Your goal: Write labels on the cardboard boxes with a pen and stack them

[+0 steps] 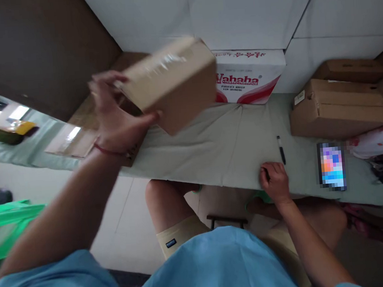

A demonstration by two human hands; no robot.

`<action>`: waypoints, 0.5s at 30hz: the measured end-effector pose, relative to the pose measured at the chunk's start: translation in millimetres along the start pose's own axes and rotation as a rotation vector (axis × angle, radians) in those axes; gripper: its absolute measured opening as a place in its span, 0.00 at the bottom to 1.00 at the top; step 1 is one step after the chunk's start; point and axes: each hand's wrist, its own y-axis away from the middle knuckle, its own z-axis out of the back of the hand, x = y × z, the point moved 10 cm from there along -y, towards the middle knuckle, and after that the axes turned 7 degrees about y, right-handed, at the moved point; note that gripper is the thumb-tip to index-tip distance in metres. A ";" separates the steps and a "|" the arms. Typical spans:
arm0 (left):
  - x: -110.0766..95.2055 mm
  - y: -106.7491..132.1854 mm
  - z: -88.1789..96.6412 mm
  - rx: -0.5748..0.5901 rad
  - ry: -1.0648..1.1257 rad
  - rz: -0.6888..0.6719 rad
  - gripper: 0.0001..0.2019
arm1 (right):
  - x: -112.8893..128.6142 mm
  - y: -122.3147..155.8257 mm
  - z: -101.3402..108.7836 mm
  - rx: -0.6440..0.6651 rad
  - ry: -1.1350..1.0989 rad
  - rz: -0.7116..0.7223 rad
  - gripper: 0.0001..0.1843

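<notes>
My left hand (pixel 118 111) grips one end of a brown cardboard box (pixel 183 89), thumb on the near side and fingers on the far side. The box is tilted above the table and slightly blurred, with shiny clear tape along its top. My right hand (pixel 275 180) rests at the table's front edge, its fingers curled in with nothing seen in them. Just beyond it lies a black pen with a clear end (pixel 281 149), apart from the fingers.
A green-grey cloth covers the table (pixel 208 151). Against the wall stands a white and red Wahaha water carton (pixel 249 75). Brown boxes (pixel 337 105) and a phone (pixel 331 166) are at the right. More cardboard (pixel 70 139) lies left; a green plastic stool (pixel 15 223) stands below.
</notes>
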 end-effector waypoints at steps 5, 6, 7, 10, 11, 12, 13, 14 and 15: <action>-9.5 111.0 -93.0 0.156 0.418 0.246 0.44 | -39.5 -2.5 0.3 -0.038 -0.322 -0.345 0.15; -7.4 123.3 -107.6 0.170 0.477 0.285 0.44 | -44.5 -3.4 0.1 -0.046 -0.399 -0.402 0.20; -4.7 132.6 -120.5 0.183 0.535 0.319 0.44 | -46.2 -5.2 -0.8 -0.047 -0.467 -0.432 0.23; 6.6 150.8 -148.5 0.200 0.680 0.395 0.50 | -40.0 -13.5 -9.7 -0.001 -0.594 -0.406 0.30; 11.7 156.6 -153.8 0.193 0.703 0.410 0.54 | -37.9 -15.9 -14.9 0.019 -0.613 -0.390 0.31; 17.7 163.6 -158.0 0.184 0.709 0.426 0.58 | -36.7 -17.9 -21.2 0.042 -0.625 -0.375 0.33; 24.7 172.3 -161.7 0.175 0.698 0.447 0.61 | -35.9 -19.9 -28.3 0.065 -0.628 -0.358 0.36; 32.7 182.6 -164.5 0.162 0.674 0.475 0.63 | -34.8 -22.4 -34.9 0.087 -0.618 -0.332 0.39; 41.4 194.0 -167.0 0.147 0.643 0.514 0.62 | -33.3 -25.3 -41.2 0.107 -0.603 -0.300 0.42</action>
